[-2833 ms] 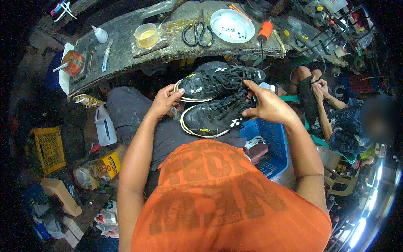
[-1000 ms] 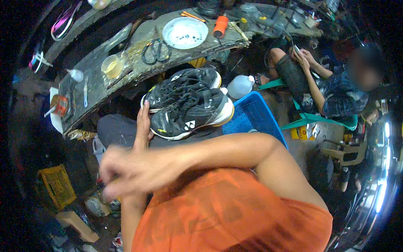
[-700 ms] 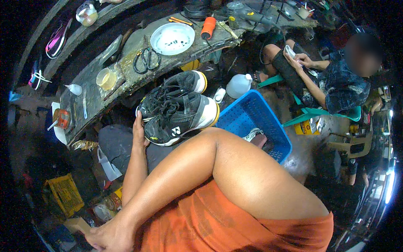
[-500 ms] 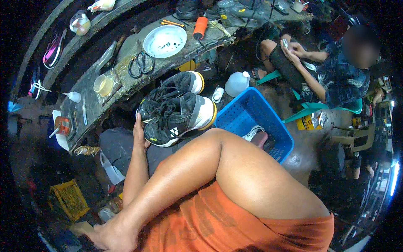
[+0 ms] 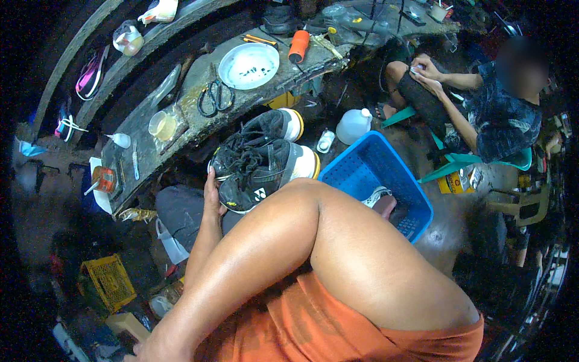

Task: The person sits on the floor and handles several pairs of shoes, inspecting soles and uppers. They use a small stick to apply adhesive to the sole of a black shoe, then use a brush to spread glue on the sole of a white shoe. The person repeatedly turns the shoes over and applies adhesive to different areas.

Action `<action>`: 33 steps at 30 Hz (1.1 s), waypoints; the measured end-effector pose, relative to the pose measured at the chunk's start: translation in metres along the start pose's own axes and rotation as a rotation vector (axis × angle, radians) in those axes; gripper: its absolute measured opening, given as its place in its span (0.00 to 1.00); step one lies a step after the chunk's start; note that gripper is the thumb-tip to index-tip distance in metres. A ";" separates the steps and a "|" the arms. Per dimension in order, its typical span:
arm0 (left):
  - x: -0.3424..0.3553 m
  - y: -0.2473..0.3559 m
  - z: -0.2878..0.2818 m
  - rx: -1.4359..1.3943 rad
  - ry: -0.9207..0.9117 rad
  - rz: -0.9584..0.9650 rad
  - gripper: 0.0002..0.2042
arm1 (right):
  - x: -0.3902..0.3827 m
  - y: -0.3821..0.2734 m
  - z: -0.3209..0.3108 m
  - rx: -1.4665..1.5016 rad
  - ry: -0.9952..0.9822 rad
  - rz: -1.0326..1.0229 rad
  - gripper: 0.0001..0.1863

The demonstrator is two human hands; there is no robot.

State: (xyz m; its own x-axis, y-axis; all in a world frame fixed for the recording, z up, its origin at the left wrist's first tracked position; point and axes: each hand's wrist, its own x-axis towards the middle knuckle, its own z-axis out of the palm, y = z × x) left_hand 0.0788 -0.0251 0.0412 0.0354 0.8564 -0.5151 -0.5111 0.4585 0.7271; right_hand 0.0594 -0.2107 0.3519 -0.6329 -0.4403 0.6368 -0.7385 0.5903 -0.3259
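A pair of black sneakers with white heels and yellow sole edges lies side by side beyond my raised knee. My left hand (image 5: 212,192) is at the toe of the near sneaker (image 5: 256,178), its fingers curved against the toe's left side. Part of that hand and the lower edge of this shoe are hidden, the shoe by my bent leg (image 5: 265,235). Just behind it lies the far sneaker (image 5: 271,125), its laces loose and dark. My right hand does not show.
A wooden bench (image 5: 187,114) curves behind, carrying a white plate (image 5: 249,65), black-handled scissors (image 5: 215,98) and an orange tool (image 5: 298,46). Right of the sneakers are a blue basket (image 5: 425,208) holding a shoe and a whitish jug (image 5: 354,126). A person (image 5: 500,120) sits on a green chair.
The whole view has shifted slightly, so the scene sits farther right. My knee covers a little more of the near sneaker. My left hand stays at its toe.
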 end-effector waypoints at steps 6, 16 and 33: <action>-0.001 0.002 0.005 -0.054 -0.058 -0.008 0.28 | -0.008 -0.006 -0.036 0.076 0.051 0.131 0.59; -0.003 0.007 0.005 0.063 -0.020 0.006 0.28 | -0.023 -0.015 -0.060 0.889 -0.107 0.530 0.62; 0.009 -0.004 -0.008 -0.060 -0.063 -0.040 0.28 | -0.031 -0.004 -0.053 0.708 0.065 0.442 0.48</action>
State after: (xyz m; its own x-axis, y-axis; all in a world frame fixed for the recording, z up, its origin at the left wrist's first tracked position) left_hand 0.0745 -0.0207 0.0300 0.1100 0.8520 -0.5118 -0.5586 0.4789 0.6772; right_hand 0.0948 -0.1637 0.3706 -0.8998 -0.2158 0.3793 -0.4107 0.1250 -0.9032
